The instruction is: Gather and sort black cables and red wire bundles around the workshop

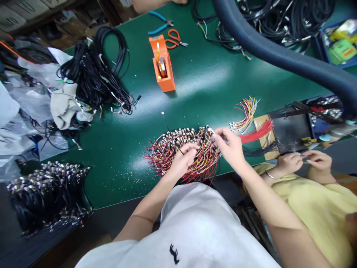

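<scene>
My left hand (182,160) is closed in a pinch over a pile of wired metal connectors (164,150), whose red, yellow, black and white leads fan toward me. A thin black strand (174,140) runs from its fingertips up and left across the pile; whether it is wire or tubing is unclear. At the pile's right end, my right hand (230,146) has thumb and forefinger pressed together at a small whitish piece (211,130). Fingers partly hide that piece. Just right of this hand lie red wires (258,132) and a bundle of multicoloured wires (247,111).
An orange tape dispenser (165,70), orange-handled scissors (174,39) and blue pliers (160,26) lie farther back. Black cables (92,74) are heaped left. A thick dark hose (273,44) arches over the right side. A co-worker's hands (304,162) work at right.
</scene>
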`<action>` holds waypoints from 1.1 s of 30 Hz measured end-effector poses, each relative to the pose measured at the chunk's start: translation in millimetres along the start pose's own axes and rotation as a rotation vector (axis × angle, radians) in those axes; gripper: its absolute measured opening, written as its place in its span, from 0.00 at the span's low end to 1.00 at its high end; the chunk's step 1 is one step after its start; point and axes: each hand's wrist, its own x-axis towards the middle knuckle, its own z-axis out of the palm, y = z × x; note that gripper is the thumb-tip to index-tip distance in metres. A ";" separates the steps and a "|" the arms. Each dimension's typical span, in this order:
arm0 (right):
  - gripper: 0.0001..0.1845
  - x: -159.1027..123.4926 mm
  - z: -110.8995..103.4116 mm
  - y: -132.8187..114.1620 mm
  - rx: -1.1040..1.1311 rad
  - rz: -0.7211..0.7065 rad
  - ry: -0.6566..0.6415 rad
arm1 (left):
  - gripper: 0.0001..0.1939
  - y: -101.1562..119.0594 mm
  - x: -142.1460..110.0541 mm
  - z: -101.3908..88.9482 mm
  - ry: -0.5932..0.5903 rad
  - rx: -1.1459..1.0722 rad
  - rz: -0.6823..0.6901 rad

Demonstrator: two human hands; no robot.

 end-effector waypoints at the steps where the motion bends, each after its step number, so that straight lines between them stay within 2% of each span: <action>1: 0.08 -20.4 -3.1 -17.2 0.053 0.037 0.028 | 0.18 0.6 -4.0 7.5 -0.015 0.016 0.027; 3: 0.08 -58.5 -7.4 -41.2 0.094 0.080 0.076 | 0.19 -0.6 -14.7 22.2 -0.067 0.068 0.078; 6: 0.08 -106.6 -10.9 -53.6 0.217 0.182 0.102 | 0.17 -9.0 -35.5 40.6 -0.154 0.175 0.106; 9: 0.09 -148.5 -16.1 -51.3 0.545 0.340 0.066 | 0.17 -22.2 -59.2 55.4 -0.237 0.230 0.080; 13: 0.11 -206.8 -29.0 -45.1 1.005 0.445 0.077 | 0.20 -44.1 -93.5 77.6 -0.389 0.260 0.013; 17: 0.14 -278.4 -37.7 -37.4 1.226 0.481 0.161 | 0.21 -75.4 -132.0 105.4 -0.515 0.327 -0.095; 20: 0.14 -345.0 -35.4 -29.1 1.244 0.448 0.315 | 0.22 -108.4 -166.2 124.9 -0.573 0.396 -0.205; 24: 0.12 -447.4 -23.1 -17.6 1.062 0.405 0.550 | 0.22 -162.8 -216.3 145.2 -0.665 0.526 -0.312; 28: 0.14 -546.4 -7.7 -4.1 0.941 0.414 0.660 | 0.22 -220.7 -259.9 170.1 -0.968 0.709 -0.517; 30: 0.17 -587.8 -2.7 3.4 1.037 0.421 0.684 | 0.22 -249.6 -277.5 186.3 -1.115 0.774 -0.657; 33: 0.21 -634.2 -3.6 14.2 1.235 0.443 0.756 | 0.23 -290.5 -297.5 212.2 -1.250 0.811 -0.802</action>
